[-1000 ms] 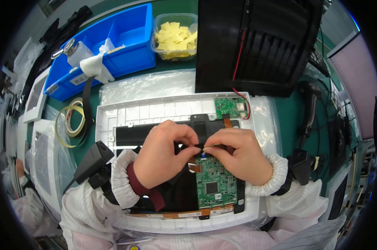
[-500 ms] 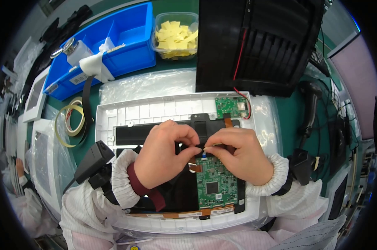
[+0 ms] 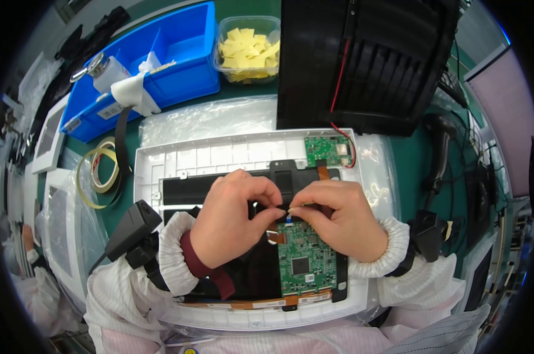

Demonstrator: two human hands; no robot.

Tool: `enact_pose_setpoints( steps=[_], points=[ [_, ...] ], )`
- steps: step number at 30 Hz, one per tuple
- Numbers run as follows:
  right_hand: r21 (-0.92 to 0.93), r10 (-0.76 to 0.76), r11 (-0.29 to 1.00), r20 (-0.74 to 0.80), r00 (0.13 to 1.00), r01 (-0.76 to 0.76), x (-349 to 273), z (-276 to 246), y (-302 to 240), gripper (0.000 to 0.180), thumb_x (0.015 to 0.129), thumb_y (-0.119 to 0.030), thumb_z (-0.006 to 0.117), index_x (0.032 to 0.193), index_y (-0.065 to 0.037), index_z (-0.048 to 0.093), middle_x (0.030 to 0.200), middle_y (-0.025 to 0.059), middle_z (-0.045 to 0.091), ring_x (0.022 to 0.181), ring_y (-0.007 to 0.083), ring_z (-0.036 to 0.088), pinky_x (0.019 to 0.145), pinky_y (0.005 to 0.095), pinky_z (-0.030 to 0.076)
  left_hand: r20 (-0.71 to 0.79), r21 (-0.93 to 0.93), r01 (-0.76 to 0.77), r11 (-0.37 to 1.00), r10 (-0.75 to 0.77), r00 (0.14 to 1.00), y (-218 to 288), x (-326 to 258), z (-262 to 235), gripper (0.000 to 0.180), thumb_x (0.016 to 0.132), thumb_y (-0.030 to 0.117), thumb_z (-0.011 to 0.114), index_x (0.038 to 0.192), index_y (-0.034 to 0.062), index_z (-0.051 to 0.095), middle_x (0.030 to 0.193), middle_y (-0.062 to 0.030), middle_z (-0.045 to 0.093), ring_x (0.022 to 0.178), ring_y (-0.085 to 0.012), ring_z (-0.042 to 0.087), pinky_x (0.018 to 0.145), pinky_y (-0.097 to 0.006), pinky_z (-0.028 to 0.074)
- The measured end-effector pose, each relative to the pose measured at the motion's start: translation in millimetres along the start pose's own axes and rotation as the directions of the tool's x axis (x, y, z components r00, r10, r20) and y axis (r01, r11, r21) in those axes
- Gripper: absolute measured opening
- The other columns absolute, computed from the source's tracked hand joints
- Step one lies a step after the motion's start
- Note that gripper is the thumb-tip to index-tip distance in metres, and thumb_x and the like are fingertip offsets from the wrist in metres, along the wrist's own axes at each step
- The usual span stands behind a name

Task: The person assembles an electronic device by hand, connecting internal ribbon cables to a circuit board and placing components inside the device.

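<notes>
My left hand (image 3: pixel 234 215) and my right hand (image 3: pixel 343 215) meet over the upper edge of a green circuit board (image 3: pixel 300 265). Thumb and forefinger are pinched together on each hand, the tips almost touching. Between the fingertips, by a small blue-and-white ribbon cable end (image 3: pixel 288 219), whatever they grip is too small to name. The board lies on a black display panel (image 3: pixel 243 271) inside a white plastic housing (image 3: pixel 219 147). A smaller green board (image 3: pixel 327 151), with an orange flat cable (image 3: pixel 323 173) below it, sits at the housing's far right.
At the far left stands a blue divided bin (image 3: pixel 184 82) holding a pump bottle (image 3: pixel 109 74). Beside it is a clear tub (image 3: pixel 248 76) of yellow paper pieces. A black cover (image 3: pixel 367 71) joins by a red wire (image 3: pixel 339 82). Tape rolls (image 3: pixel 104 171) lie left, a scanner (image 3: pixel 439 153) right.
Both hands keep the same pinched pose over the board. The housing and bin show only a very slight shift leftward in the picture.
</notes>
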State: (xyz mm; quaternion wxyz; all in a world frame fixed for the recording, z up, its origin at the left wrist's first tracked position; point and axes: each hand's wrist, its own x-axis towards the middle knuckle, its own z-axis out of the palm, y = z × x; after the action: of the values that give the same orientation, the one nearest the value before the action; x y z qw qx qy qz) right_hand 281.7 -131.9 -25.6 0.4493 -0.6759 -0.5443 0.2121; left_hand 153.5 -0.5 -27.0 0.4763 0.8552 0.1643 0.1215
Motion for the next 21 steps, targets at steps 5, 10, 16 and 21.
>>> enact_pose_setpoints(
  steps=[5,10,16,21],
  points=[
    [0.006,0.012,1.0,0.004,1.0,-0.012,0.3,0.0,0.0,0.005,0.072,-0.003,0.062,0.076,0.001,0.06,0.065,0.0113,0.058,0.059,0.0249,0.056,0.054,0.0309,0.044,-0.006,0.041,-0.028,0.999,0.028,1.0,0.8,-1.2,0.5,0.01,0.066,0.005,0.067,0.073,0.0079,0.061,0.065,-0.0001,0.061,0.07,-0.0202,0.05,0.067,-0.032,0.039],
    [-0.003,-0.004,1.0,-0.006,1.0,0.004,0.1,0.7,0.9,0.006,0.072,-0.003,0.063,0.076,0.001,0.06,0.066,0.0113,0.059,0.059,0.0255,0.056,0.054,0.0313,0.044,-0.04,0.12,-0.088,0.989,0.093,0.995,1.0,-3.9,3.8,0.013,0.063,0.004,0.069,0.072,0.0088,0.061,0.064,0.0019,0.059,0.069,-0.019,0.048,0.067,-0.032,0.037],
    [-0.011,-0.002,1.0,-0.011,1.0,0.002,-0.2,1.6,0.4,0.006,0.071,-0.003,0.063,0.076,0.001,0.061,0.066,0.011,0.059,0.06,0.0257,0.056,0.054,0.0316,0.044,-0.056,0.298,-0.165,0.94,0.189,0.98,3.6,-5.9,5.5,0.019,0.059,0.004,0.07,0.073,0.011,0.06,0.064,0.0032,0.056,0.071,-0.0188,0.046,0.066,-0.034,0.035],
    [-0.023,0.002,1.0,-0.014,1.0,-0.002,-0.7,1.6,0.1,0.006,0.071,-0.003,0.064,0.075,0.0,0.061,0.066,0.0106,0.058,0.059,0.0259,0.056,0.054,0.0317,0.043,-0.063,0.345,-0.212,0.914,0.248,0.967,2.3,-5.6,7.1,0.02,0.059,0.006,0.07,0.075,0.0125,0.059,0.064,0.0031,0.056,0.072,-0.0208,0.046,0.066,-0.035,0.035]
  ],
)
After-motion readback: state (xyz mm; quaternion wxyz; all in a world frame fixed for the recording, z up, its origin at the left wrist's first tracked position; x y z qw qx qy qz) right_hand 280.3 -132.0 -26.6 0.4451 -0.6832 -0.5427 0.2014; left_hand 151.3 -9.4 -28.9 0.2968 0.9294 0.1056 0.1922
